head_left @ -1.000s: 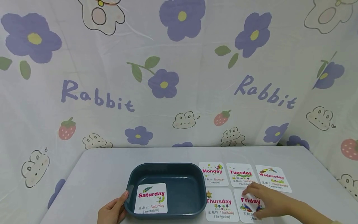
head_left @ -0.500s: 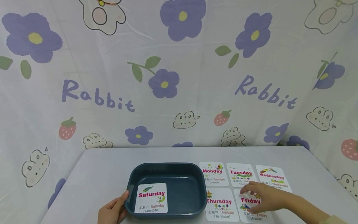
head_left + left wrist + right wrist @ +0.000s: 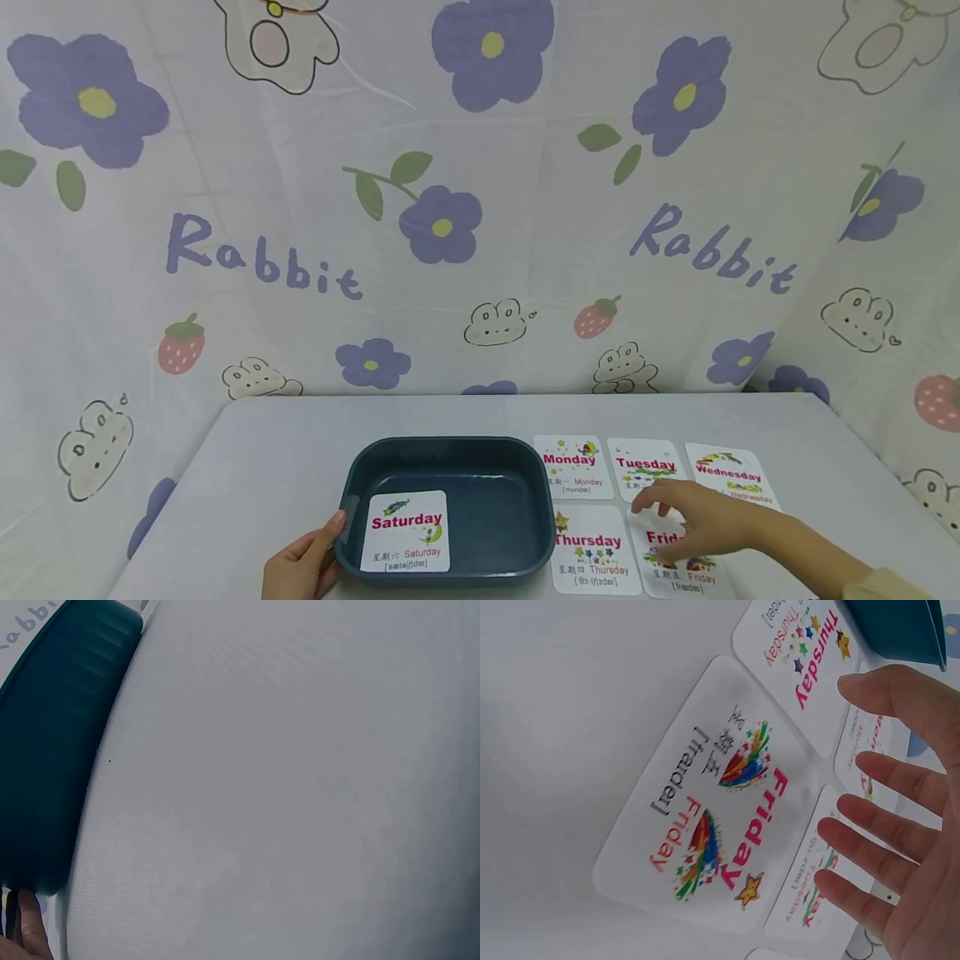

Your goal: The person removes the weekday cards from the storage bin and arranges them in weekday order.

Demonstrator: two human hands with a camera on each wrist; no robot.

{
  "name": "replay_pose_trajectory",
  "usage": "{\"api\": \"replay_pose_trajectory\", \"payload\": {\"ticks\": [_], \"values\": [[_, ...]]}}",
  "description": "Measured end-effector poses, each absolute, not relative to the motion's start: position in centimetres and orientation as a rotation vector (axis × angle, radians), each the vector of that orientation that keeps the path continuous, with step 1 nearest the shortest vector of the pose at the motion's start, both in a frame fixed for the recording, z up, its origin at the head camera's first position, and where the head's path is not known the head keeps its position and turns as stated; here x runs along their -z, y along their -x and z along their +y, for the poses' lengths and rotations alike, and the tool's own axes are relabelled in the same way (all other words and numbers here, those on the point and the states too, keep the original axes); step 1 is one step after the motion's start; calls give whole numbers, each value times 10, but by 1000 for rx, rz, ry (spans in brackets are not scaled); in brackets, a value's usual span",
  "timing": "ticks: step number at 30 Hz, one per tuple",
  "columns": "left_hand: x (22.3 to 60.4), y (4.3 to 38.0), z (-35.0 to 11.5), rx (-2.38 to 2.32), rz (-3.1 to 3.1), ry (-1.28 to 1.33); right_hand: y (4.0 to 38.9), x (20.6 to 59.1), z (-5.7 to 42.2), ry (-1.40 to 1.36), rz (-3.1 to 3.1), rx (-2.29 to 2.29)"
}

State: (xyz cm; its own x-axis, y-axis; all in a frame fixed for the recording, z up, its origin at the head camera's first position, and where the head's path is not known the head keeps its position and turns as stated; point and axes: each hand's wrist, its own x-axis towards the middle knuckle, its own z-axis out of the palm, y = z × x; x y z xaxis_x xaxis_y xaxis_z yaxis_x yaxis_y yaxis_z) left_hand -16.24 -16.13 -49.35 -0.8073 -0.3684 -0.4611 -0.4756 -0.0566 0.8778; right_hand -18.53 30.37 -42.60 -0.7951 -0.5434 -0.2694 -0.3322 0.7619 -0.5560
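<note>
My left hand (image 3: pixel 303 560) grips the left side of a dark teal plastic tray (image 3: pixel 495 575), thumb at the rim and fingers against the outer wall. A white Saturday card (image 3: pixel 406 542) lies inside, toward the tray's left. Over the Friday card (image 3: pixel 686 575) is my right hand (image 3: pixel 712 521), fingers spread and loosely bent with nothing between them. In the right wrist view the whole Friday card (image 3: pixel 705 810) lies flat on the table, and the fingers overlap the Tuesday card (image 3: pixel 795 900) and the Monday card (image 3: pixel 855 754). Part of the Tuesday card (image 3: pixel 645 454) is hidden behind the hand.
The Monday card (image 3: pixel 570 479), Wednesday card (image 3: pixel 727 462) and Thursday card (image 3: pixel 596 554) lie with the others in two rows right of the tray. A white cloth covers the table (image 3: pixel 262 450). A printed curtain (image 3: pixel 525 250) hangs behind it.
My right hand has shifted slightly left and away from me over the Friday card, uncovering more of its lower print. The left hand, tray and cards have stayed put.
</note>
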Motion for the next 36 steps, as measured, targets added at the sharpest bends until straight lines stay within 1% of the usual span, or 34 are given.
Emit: {"api": "replay_pose_trajectory", "payload": {"ticks": [4, 12, 22, 36], "values": [[493, 163, -161, -2019, 2097, 936, 189, 423, 295, 717, 2567, 676], [493, 162, -161, -2033, 2087, 947, 197, 413, 265, 695, 2580, 684], [493, 163, -161, -2034, 2084, 934, 213, 402, 224, 849, 2648, 675], [495, 163, -161, -2027, 2093, 933, 225, 393, 180, 974, 2687, 660]]}}
